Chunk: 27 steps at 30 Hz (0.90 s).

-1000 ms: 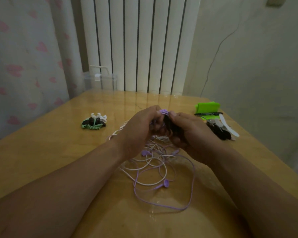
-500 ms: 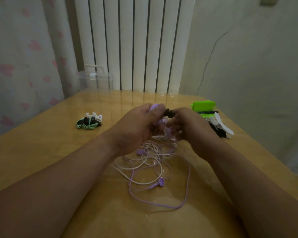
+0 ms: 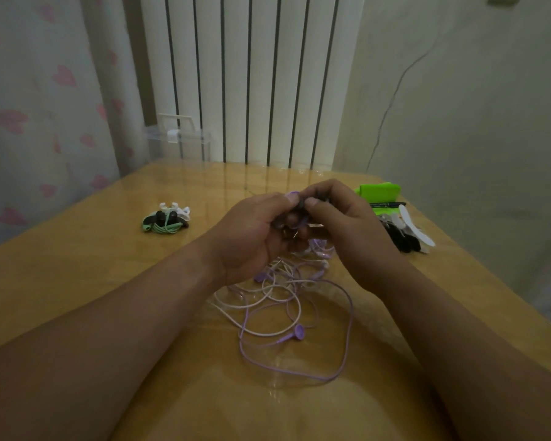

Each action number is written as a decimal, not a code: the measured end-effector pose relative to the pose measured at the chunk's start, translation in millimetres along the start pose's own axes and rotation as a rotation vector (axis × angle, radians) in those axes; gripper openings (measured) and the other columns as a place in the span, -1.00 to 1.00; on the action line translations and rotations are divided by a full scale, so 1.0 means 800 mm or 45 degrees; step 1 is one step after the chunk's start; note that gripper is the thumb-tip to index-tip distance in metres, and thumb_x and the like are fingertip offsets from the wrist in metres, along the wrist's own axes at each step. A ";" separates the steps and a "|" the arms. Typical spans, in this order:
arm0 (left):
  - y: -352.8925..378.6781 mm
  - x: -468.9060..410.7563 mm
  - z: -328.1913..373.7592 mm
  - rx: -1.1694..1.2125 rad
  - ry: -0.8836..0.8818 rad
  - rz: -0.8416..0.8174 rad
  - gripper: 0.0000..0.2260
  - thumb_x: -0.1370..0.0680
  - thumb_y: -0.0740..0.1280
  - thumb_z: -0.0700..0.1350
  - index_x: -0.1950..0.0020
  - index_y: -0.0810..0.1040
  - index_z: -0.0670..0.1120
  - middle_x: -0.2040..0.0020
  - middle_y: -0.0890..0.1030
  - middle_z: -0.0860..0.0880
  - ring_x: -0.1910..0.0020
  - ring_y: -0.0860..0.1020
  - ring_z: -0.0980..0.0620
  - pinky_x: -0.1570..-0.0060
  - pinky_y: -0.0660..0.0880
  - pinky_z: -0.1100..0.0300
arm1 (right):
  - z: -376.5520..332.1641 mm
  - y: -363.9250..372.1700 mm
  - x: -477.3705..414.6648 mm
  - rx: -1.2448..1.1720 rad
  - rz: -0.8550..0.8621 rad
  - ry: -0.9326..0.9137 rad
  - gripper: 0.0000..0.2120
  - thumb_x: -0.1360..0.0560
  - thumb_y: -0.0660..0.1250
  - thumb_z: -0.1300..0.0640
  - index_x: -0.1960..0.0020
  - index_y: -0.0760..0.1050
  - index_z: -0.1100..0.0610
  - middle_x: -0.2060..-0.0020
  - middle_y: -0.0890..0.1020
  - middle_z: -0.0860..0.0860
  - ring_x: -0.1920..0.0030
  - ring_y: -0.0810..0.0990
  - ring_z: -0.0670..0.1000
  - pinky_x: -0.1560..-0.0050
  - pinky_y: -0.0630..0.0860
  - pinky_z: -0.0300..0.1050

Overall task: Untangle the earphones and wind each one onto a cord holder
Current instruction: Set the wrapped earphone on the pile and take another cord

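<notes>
**Both hands pinch one holder above the tangle**

The left hand (image 3: 252,240) and the right hand (image 3: 350,240) meet above the middle of the table (image 3: 77,265). The fingers (image 3: 279,202) of both are curled and pinch a small dark holder (image 3: 300,205) with purple cord on it. At 6 o'clock from the hands, the purple earphones (image 3: 347,329) and a white cord (image 3: 261,302) lie tangled on the table. At 9 o'clock rests a wound green set (image 3: 164,224); at 3 o'clock lie dark cords (image 3: 401,238).
</notes>
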<state>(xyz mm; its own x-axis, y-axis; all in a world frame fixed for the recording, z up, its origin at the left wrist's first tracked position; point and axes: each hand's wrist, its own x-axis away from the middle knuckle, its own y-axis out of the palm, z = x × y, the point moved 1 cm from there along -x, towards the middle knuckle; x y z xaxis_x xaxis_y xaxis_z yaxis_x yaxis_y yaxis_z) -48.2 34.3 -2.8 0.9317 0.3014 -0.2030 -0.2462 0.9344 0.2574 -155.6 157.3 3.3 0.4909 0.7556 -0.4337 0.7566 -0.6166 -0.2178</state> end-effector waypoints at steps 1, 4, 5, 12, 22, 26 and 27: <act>0.001 0.001 0.000 -0.012 0.005 0.017 -0.80 -0.75 0.15 -0.12 -0.09 0.46 -0.22 0.25 0.49 -0.04 0.23 0.53 0.03 0.18 0.55 0.12 | 0.000 0.000 -0.001 0.016 0.007 -0.001 -0.87 -0.69 0.25 0.25 -0.16 0.52 0.28 0.13 0.70 0.12 0.14 0.68 0.04 0.06 0.66 -0.14; 0.008 0.000 -0.005 -0.081 0.019 0.108 -0.79 -0.75 0.17 -0.11 -0.06 0.48 -0.23 0.18 0.56 -0.07 0.22 0.61 0.03 0.18 0.59 0.13 | 0.000 -0.001 -0.001 0.099 0.049 -0.015 -0.91 -0.67 0.29 0.21 -0.11 0.52 0.24 0.10 0.67 0.19 0.06 0.68 0.18 0.04 0.70 0.05; 0.009 -0.001 -0.007 -0.099 0.027 0.138 -0.80 -0.75 0.18 -0.11 -0.09 0.50 -0.23 0.16 0.58 -0.08 0.22 0.64 0.03 0.17 0.61 0.13 | 0.001 0.000 0.000 0.138 0.071 -0.021 -0.91 -0.66 0.31 0.20 -0.09 0.51 0.23 0.10 0.66 0.21 0.06 0.67 0.20 0.04 0.68 0.14; 0.008 -0.001 -0.012 -0.033 0.000 0.108 -0.78 -0.76 0.14 -0.13 -0.23 0.49 -0.22 -0.18 0.60 -0.32 -0.07 0.68 -0.17 -0.01 0.64 0.00 | 0.005 0.002 0.002 0.370 0.110 -0.084 -0.89 -0.62 0.40 0.08 -0.06 0.49 0.07 0.12 0.67 0.06 0.08 0.69 0.04 0.06 0.66 0.15; 0.012 -0.001 -0.016 -0.049 0.002 -0.071 -0.62 -0.71 0.24 -0.07 -0.43 0.44 -0.31 -0.34 0.58 -0.30 -0.28 0.62 -0.18 -0.20 0.61 -0.05 | 0.010 0.000 -0.001 0.691 0.198 -0.157 -0.89 -0.59 0.41 0.01 -0.07 0.51 -0.04 0.07 0.64 -0.01 0.07 0.64 -0.02 0.07 0.68 0.10; 0.007 -0.006 -0.021 -0.001 0.016 0.060 -0.59 -0.71 0.27 -0.04 -0.46 0.42 -0.28 -0.29 0.64 -0.24 -0.25 0.66 -0.15 -0.12 0.62 0.00 | 0.005 0.000 0.000 0.740 0.080 -0.202 -0.86 -0.61 0.40 0.03 -0.15 0.53 -0.03 0.01 0.62 -0.08 0.00 0.60 -0.10 -0.01 0.64 0.01; 0.006 -0.006 -0.021 0.036 0.023 0.096 -0.62 -0.72 0.25 -0.05 -0.43 0.46 -0.27 -0.27 0.65 -0.23 -0.22 0.66 -0.13 -0.11 0.63 0.01 | 0.005 0.002 0.001 0.708 0.055 -0.190 -0.83 -0.61 0.38 0.05 -0.19 0.52 -0.04 -0.02 0.62 -0.10 -0.03 0.60 -0.13 -0.05 0.64 0.00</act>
<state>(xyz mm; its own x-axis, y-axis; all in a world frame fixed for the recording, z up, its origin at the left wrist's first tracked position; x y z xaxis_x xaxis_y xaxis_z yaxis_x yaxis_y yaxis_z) -58.4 40.2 -16.1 0.9056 0.3743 -0.1992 -0.3076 0.9034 0.2988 -156.2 156.0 -0.8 0.4193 0.7129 -0.5621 0.3766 -0.6999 -0.6069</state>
